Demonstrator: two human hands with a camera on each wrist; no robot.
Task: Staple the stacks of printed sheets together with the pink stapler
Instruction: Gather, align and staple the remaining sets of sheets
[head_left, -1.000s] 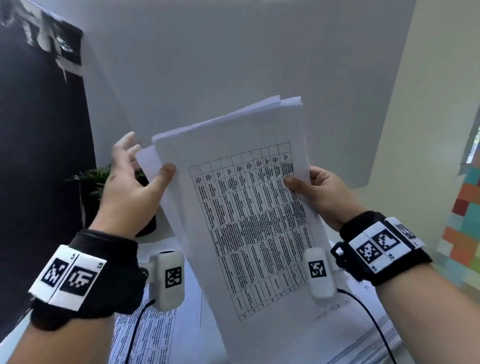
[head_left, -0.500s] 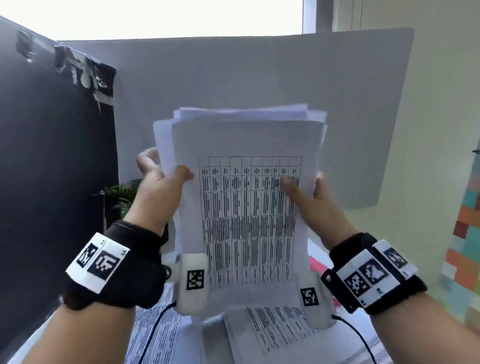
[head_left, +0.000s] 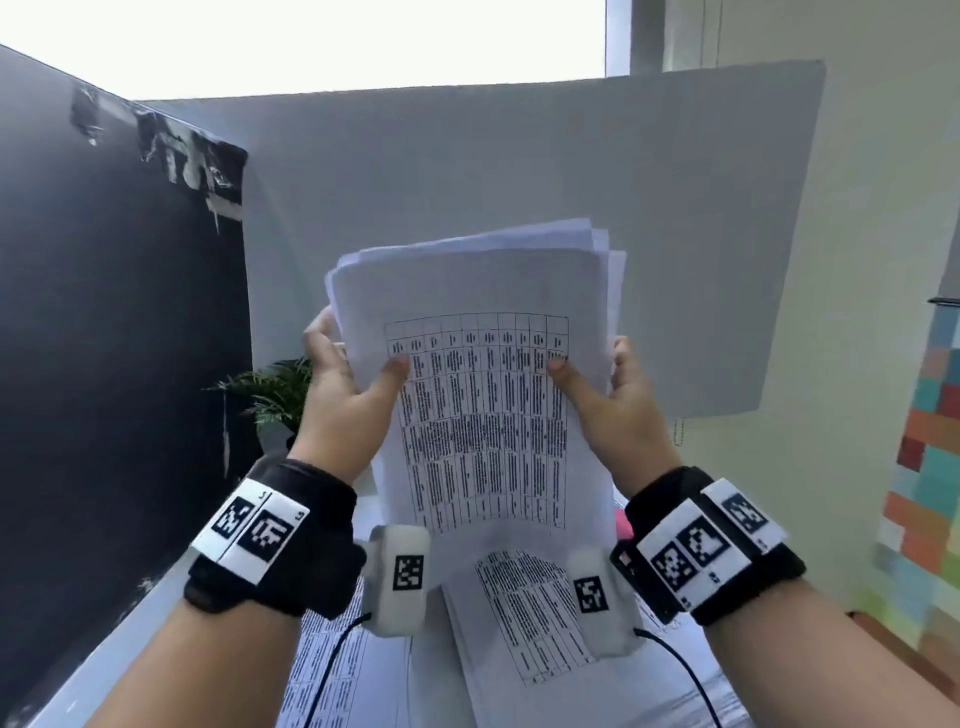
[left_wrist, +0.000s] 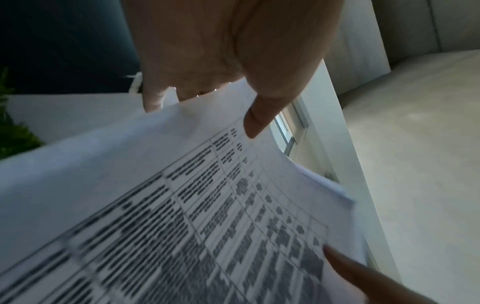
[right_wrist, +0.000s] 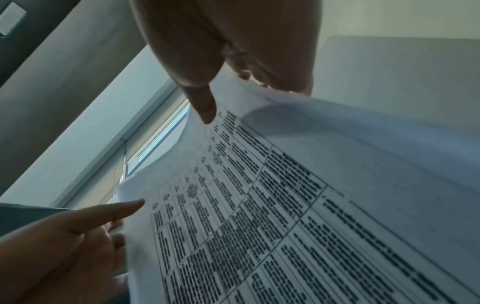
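Note:
I hold a stack of printed sheets (head_left: 478, 405) upright in the air in front of me, its table print facing me. My left hand (head_left: 348, 384) grips the stack's left edge, thumb on the front and fingers behind. My right hand (head_left: 613, 400) grips the right edge the same way. The sheets' top edges are uneven and fanned. In the left wrist view my left hand's thumb (left_wrist: 257, 121) presses on the stack (left_wrist: 182, 205). In the right wrist view my right hand's thumb (right_wrist: 205, 109) lies on the stack (right_wrist: 311, 195). A sliver of the pink stapler (head_left: 621, 525) shows behind my right wrist.
More printed sheets (head_left: 524, 613) lie on the white table below, with another printed pile (head_left: 322, 675) at lower left. A black panel (head_left: 114, 322) stands at left, a grey board (head_left: 519, 171) behind, and a potted plant (head_left: 275, 395) in the corner.
The stack was tilted a second ago; it now stands upright and square to me. My left hand closed from spread fingers into a grip on the left edge, and both hands moved higher.

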